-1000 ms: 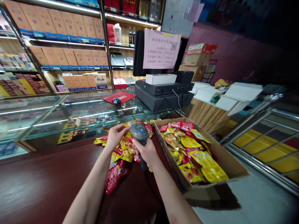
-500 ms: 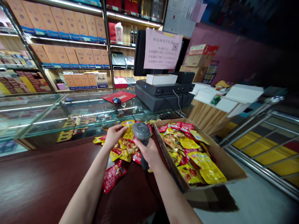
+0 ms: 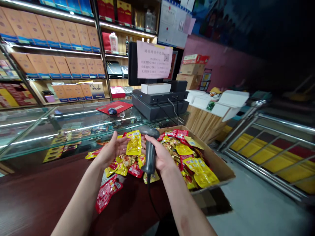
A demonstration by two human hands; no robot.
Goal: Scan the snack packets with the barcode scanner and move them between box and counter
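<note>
My left hand is raised with its fingers against a yellow snack packet, holding it upright just left of the scanner. My right hand grips a grey handheld barcode scanner, whose head is turned toward that packet and whose cord hangs below. Loose yellow and red packets lie in a heap on the dark wood counter under my hands. One red packet lies nearer me. To the right, a cardboard box is full of similar packets.
Behind the heap stands a glass display case, with a red mat and computer mouse on top. A black till stack and a monitor with a pink notice stand beyond. Boxed goods fill the shelves at left. Metal railings run along the right.
My left hand has lifted the yellow packet higher, and the scanner has tilted so its head faces the packet. The whole view has swung, and the box now sits nearer the middle.
</note>
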